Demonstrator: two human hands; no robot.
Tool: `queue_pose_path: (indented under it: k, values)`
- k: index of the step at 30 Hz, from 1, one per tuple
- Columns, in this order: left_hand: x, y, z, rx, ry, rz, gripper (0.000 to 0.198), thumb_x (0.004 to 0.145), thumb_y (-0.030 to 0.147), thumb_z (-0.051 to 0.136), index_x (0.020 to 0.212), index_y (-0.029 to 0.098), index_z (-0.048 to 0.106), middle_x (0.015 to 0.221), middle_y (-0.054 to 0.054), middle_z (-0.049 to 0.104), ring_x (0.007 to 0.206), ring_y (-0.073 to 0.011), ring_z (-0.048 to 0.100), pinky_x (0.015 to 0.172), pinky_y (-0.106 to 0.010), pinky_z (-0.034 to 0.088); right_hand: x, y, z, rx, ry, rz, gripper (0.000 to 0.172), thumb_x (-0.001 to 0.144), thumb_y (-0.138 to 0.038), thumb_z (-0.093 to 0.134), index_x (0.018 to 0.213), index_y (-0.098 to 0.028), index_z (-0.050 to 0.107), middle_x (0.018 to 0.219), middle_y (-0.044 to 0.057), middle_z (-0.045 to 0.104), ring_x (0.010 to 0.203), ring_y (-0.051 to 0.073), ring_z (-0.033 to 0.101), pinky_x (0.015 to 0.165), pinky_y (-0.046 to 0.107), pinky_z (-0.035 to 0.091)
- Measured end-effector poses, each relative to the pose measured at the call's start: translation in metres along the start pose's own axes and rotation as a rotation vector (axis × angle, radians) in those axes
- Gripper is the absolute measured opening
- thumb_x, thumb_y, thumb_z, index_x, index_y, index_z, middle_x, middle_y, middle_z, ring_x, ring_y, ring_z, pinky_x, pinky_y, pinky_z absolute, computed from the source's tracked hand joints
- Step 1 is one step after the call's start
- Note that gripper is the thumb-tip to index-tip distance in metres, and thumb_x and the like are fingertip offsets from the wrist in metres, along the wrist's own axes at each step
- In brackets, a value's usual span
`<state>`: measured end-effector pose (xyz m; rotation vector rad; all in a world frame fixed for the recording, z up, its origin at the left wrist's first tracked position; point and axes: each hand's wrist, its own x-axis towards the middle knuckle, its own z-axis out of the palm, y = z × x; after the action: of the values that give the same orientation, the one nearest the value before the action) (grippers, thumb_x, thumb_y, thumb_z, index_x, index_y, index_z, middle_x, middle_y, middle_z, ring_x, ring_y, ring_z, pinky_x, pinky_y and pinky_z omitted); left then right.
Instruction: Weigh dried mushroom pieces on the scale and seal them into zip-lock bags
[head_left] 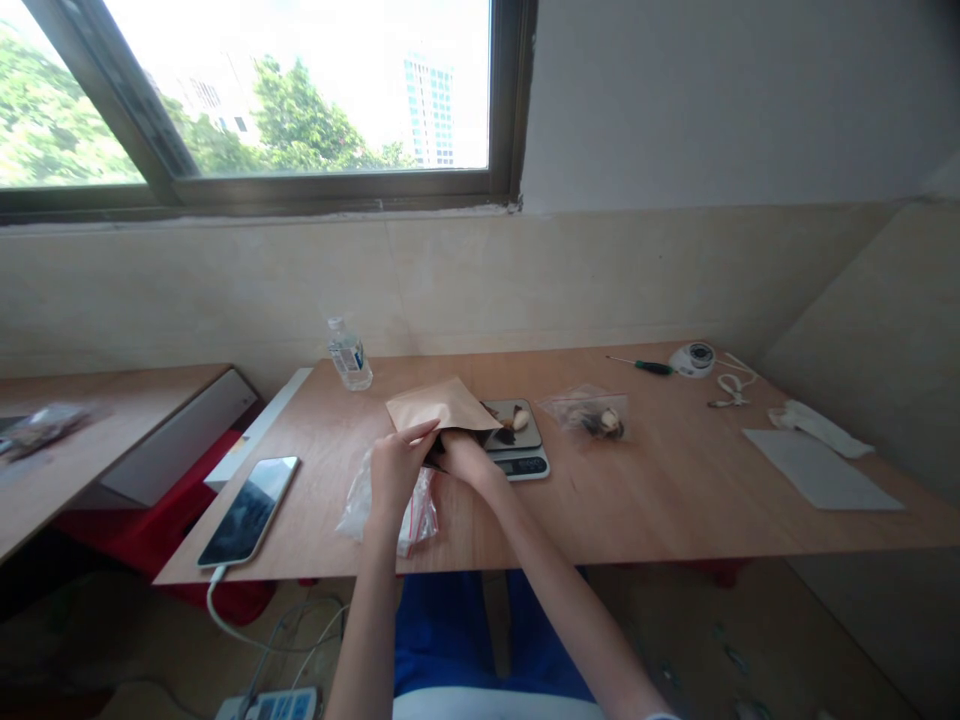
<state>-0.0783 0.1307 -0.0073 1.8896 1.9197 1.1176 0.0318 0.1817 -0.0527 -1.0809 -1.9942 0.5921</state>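
Observation:
A brown paper bag [442,403] lies tilted over the left part of a small digital scale [534,466], its mouth toward me. My left hand [399,465] pinches the bag's near edge between thumb and fingers. Inside the bag's mouth is my right hand [466,458]; its fingers are hidden there. On the scale's plate sit a few dark and pale pieces [517,420], too small to name surely. Under my left hand lie clear zip bags [420,515] with red seal lines. To the scale's right rests a clear zip bag holding dark and pale pieces [602,420].
A water bottle [350,355] stands at the back left. A phone [250,512] with a white cable lies at the left edge. Toward the right are a screwdriver [645,366], a white dome camera [691,359] with a cable, and a white sheet [821,470].

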Motion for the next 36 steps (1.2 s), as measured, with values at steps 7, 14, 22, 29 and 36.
queue_pose_path:
  k: [7,14,22,29,36]
  values:
    - [0.003,-0.005,-0.003,-0.080,-0.017,-0.018,0.021,0.079,0.032,0.060,0.096,0.027,0.072,0.093,-0.001,0.072,0.086,-0.0210,0.068,0.071,-0.025,0.052,-0.010,-0.009,-0.010,0.019,-0.090,-0.032,0.031,0.077,-0.011,0.055,0.106,-0.021,0.060,0.107,0.006,0.065,0.105,0.025,0.058,0.093,0.038,0.044]
    - [0.001,-0.006,-0.001,-0.102,-0.044,-0.011,0.022,0.078,0.033,0.060,0.095,0.026,0.072,0.094,-0.001,0.072,0.086,-0.0209,0.069,0.071,-0.025,0.052,-0.016,-0.010,-0.023,-0.057,-0.268,0.034,0.038,0.075,-0.010,0.057,0.113,-0.014,0.057,0.112,0.013,0.064,0.103,0.029,0.060,0.087,0.039,0.048]
    - [0.000,-0.002,-0.006,-0.065,-0.051,-0.005,0.022,0.079,0.032,0.060,0.097,0.025,0.071,0.093,-0.001,0.072,0.085,-0.0210,0.069,0.070,-0.024,0.051,-0.020,-0.018,-0.040,0.016,-0.269,0.015,0.040,0.075,-0.014,0.061,0.114,-0.018,0.057,0.110,0.009,0.066,0.101,0.027,0.061,0.085,0.037,0.048]
    - [0.003,-0.003,-0.008,-0.081,-0.040,0.016,0.021,0.079,0.032,0.060,0.095,0.024,0.072,0.091,-0.002,0.073,0.083,-0.0205,0.069,0.070,-0.025,0.050,-0.033,-0.019,-0.043,-0.024,-0.145,-0.036,0.035,0.077,-0.016,0.062,0.112,-0.018,0.056,0.112,0.011,0.062,0.105,0.023,0.059,0.090,0.035,0.045]
    - [0.004,-0.002,-0.008,-0.097,-0.029,0.007,0.020,0.079,0.031,0.060,0.094,0.025,0.072,0.091,-0.001,0.073,0.085,-0.0203,0.068,0.071,-0.024,0.050,-0.050,-0.019,-0.043,0.138,0.063,-0.132,0.035,0.080,-0.018,0.059,0.113,-0.022,0.054,0.114,0.006,0.061,0.108,0.018,0.057,0.095,0.032,0.044]
